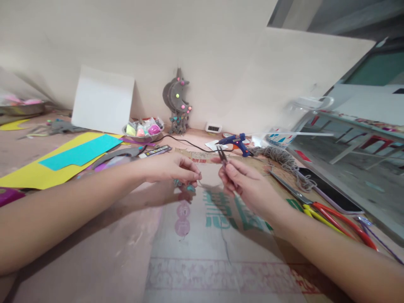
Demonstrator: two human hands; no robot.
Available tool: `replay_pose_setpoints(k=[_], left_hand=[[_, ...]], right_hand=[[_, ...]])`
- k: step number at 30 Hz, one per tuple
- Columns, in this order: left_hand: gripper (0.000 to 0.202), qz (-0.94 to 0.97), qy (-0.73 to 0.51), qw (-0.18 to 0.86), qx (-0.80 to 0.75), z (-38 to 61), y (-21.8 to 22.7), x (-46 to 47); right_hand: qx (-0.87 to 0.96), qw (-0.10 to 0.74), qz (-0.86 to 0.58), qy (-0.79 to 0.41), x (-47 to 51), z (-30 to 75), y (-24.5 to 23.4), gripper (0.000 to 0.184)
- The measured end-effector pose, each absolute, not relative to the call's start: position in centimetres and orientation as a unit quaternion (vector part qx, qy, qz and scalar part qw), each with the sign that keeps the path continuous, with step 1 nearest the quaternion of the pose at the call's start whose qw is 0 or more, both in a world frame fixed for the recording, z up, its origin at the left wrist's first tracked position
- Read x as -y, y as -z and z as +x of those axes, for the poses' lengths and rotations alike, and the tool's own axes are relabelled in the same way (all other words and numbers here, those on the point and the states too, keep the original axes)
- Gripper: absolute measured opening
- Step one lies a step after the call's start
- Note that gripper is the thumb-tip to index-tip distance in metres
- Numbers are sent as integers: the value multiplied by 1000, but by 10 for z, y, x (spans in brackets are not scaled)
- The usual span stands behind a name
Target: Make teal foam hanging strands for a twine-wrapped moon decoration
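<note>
Pinching what looks like a thin grey string (200, 181), the left hand (176, 168) has its thumb and finger pressed together at the tips. Small blue-green bits (190, 188) hang just under those fingers; how they are tied on is too small to tell. The right hand (243, 181) is near, but the two hands do not touch. Its fingers are wrapped around a small dark metal hand tool with two thin tips (222, 156). The tips point up, a little apart, and I see no string between them.

All this is held up over a see-through sheet with green and red print (195, 248). A blue glue gun (238, 143) lies behind the right hand, and a fluffy grey bundle of yarn (280, 158) is off to its right.

The step in hand seems to be working on the string. The next move, I think, calls for a still left pinch and careful tool tips, well away from the fingers.
</note>
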State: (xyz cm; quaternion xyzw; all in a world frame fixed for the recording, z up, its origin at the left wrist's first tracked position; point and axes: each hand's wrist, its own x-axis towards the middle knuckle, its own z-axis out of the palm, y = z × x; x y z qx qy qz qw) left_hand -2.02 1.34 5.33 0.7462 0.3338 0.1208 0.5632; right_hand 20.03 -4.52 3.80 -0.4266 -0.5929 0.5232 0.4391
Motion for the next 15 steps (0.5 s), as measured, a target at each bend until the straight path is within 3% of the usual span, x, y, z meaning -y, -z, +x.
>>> replay_pose_setpoints(k=[4, 7, 10, 15], left_hand=[[21, 756, -153, 531, -350, -21, -48, -17], [28, 781, -184, 471, -367, -19, -45, -17], [35, 786, -211, 437, -384, -17, -44, -16], [37, 777, -256, 438, -372, -11, -42, -7]], right_hand=[[729, 416, -495, -224, 7, 232, -36, 31], [754, 353, -527, -170, -11, 247, -27, 31], [737, 373, -532, -187, -5, 241, -26, 35], [685, 398, -436, -428, 30, 204, -35, 40]])
